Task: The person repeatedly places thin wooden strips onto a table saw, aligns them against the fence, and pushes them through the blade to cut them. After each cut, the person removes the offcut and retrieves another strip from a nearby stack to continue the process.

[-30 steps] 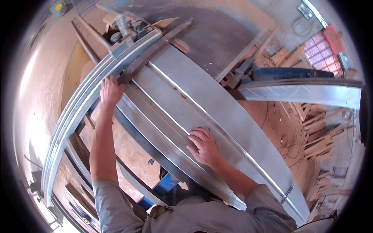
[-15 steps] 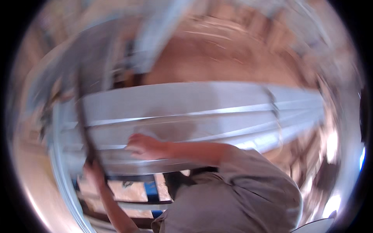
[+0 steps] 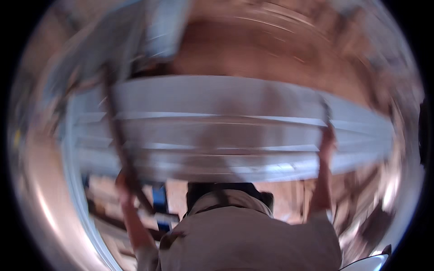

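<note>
- Long grey ribbed sheet-metal panel (image 3: 235, 131), lying crosswise through the middle of the view, from 9 o'clock to 3 o'clock, just above the beige-shirted torso (image 3: 244, 235).
- Heavily blurred throughout; fine detail beyond telling.
- Right hand (image 3: 326, 135) raised at about 3 o'clock, set on the panel near its right part; fingers seemingly laid on or hooked over a rib, but clenched or released cannot be told.
- Left hand (image 3: 121, 180) low at about 8 o'clock, under or at the near edge of the panel, beside a dark thin bar (image 3: 118, 135) crossing the sheet; grip likewise hidden by blur.
- More grey metal sheeting (image 3: 149, 31) up at 11 o'clock; reddish-brown floor (image 3: 280, 54) behind at 12 to 1 o'clock; blue upright piece (image 3: 159, 198) below at 7 o'clock.
- Judged step: lifting or shifting the panel, both arms spread wide along it.
- Next move, by judgement, calls for an even hold at both ends, level carrying to avoid flexing, and care with sharp edges against bare skin.
</note>
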Action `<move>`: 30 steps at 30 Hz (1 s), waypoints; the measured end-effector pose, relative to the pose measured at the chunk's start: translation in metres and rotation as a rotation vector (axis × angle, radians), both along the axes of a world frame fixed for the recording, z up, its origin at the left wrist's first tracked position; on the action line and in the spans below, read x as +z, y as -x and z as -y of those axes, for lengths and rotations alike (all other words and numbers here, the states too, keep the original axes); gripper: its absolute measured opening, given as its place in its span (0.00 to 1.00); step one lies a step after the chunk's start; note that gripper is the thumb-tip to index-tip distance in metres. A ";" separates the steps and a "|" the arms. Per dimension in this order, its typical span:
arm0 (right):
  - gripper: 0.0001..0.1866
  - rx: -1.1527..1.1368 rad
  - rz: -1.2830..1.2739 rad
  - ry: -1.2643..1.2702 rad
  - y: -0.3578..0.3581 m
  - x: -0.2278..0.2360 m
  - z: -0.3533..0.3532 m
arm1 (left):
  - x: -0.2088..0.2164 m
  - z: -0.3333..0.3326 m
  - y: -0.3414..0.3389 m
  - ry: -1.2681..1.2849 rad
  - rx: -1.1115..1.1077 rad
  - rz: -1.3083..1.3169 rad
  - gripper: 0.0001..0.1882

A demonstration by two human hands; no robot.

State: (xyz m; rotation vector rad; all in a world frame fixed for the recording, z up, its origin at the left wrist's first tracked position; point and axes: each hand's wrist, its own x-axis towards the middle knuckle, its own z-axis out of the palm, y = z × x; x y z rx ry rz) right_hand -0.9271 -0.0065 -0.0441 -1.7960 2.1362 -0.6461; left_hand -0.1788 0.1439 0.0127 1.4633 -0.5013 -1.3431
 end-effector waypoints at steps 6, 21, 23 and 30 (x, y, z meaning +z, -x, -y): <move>0.14 -0.003 0.107 0.162 -0.061 0.031 0.005 | -0.010 0.053 0.057 0.052 -0.061 0.544 0.12; 0.14 0.975 0.410 -0.313 -0.343 0.054 0.003 | 0.026 -0.012 0.103 -0.198 0.409 1.300 0.19; 0.14 1.065 0.379 -0.364 -0.352 0.047 0.002 | 0.035 -0.093 0.083 -0.300 0.495 1.242 0.19; 0.18 1.190 0.375 -0.336 -0.368 0.044 -0.041 | -0.029 -0.504 -0.026 -1.290 0.314 1.168 0.18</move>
